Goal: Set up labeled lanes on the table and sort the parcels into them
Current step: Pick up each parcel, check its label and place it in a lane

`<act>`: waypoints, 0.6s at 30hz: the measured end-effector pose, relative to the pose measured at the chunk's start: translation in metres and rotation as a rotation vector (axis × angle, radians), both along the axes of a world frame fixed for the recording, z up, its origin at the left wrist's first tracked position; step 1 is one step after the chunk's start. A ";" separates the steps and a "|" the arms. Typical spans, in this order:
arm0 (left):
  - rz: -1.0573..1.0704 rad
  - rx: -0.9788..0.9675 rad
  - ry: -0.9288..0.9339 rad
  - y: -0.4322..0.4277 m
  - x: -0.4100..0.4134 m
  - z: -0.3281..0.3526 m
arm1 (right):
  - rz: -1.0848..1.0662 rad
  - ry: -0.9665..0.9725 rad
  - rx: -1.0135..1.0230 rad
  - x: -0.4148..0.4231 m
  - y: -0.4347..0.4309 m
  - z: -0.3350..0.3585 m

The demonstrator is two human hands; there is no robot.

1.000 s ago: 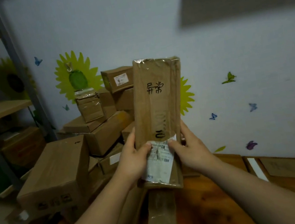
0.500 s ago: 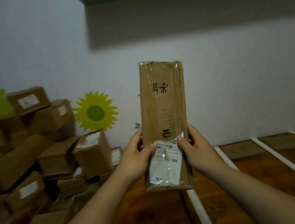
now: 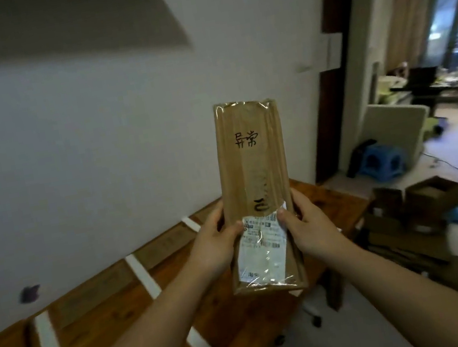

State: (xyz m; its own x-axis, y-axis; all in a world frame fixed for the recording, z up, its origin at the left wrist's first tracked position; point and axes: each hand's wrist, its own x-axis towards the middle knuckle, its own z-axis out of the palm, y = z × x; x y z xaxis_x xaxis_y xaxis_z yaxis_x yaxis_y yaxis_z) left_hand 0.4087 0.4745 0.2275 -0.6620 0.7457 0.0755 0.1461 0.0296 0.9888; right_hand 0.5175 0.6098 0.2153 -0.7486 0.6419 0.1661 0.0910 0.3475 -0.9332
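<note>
We hold long flat brown cardboard parcel upright before us, in air over right end of brown wooden counter. Our left hand grips its lower left edge, our right hand its lower right edge. Both thumbs press white shipping label. Black handwritten characters on parcel's upper face. White tape strips cross counter. Open cardboard boxes on floor at right.

You hold the parcel upright above the tabletop's right end, your left hand and right hand gripping its lower half. It is a long, flat brown carton under clear tape, with black handwriting near the top and a white label at the bottom. White tape strips cross the tabletop from far edge to near edge.
</note>
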 end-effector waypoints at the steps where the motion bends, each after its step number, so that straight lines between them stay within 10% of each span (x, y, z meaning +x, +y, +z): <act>1: -0.038 -0.015 0.004 0.023 0.005 -0.001 | -0.042 -0.008 0.000 0.009 0.019 -0.002; 18: -0.096 -0.062 -0.221 0.307 -0.079 -0.059 | -0.094 -0.213 -0.009 -0.070 0.294 -0.040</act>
State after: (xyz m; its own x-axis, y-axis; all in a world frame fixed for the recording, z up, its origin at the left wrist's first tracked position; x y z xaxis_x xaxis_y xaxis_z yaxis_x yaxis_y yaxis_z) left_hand 0.3293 0.7815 0.1686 -0.5831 0.8047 -0.1114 -0.0685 0.0880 0.9938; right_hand 0.4476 0.9041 0.1755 -0.7029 0.7113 0.0049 0.3177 0.3201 -0.8925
